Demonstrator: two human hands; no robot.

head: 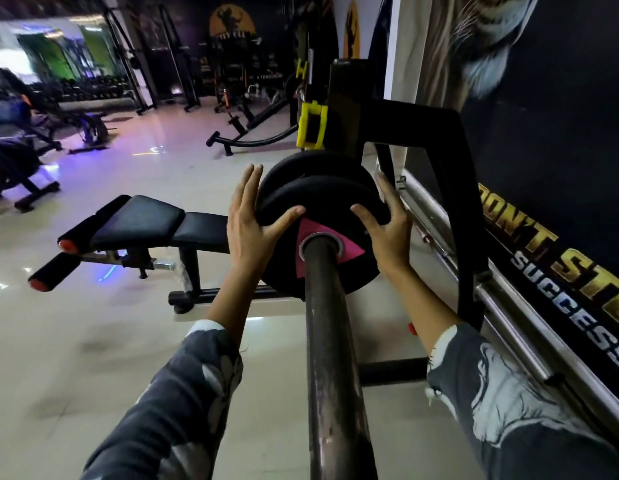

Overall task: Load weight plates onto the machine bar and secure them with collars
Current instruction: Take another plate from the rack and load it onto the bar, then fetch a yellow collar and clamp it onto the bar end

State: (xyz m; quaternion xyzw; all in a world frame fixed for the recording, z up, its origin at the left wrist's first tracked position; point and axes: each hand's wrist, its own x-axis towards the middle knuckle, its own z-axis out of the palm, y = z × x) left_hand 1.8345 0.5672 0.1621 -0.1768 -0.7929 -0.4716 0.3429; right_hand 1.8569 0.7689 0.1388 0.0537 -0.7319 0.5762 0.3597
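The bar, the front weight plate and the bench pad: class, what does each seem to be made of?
Bar: bare metal, probably steel, dull brown with worn, scuffed patches. Front weight plate: matte black, likely rubber-coated or painted, no shine. Bench pad: black vinyl-like upholstery, smooth with soft highlights.

The dark metal bar (330, 341) carries two black weight plates (321, 216), one directly behind the other, both pushed far up toward the black machine frame (422, 126). The nearer plate has a pink triangle (309, 242) around its centre hole. The glossy pale floor (93, 341) carries a black padded bench (141, 220) on its left side, and the base of the machine frame stands on it too.
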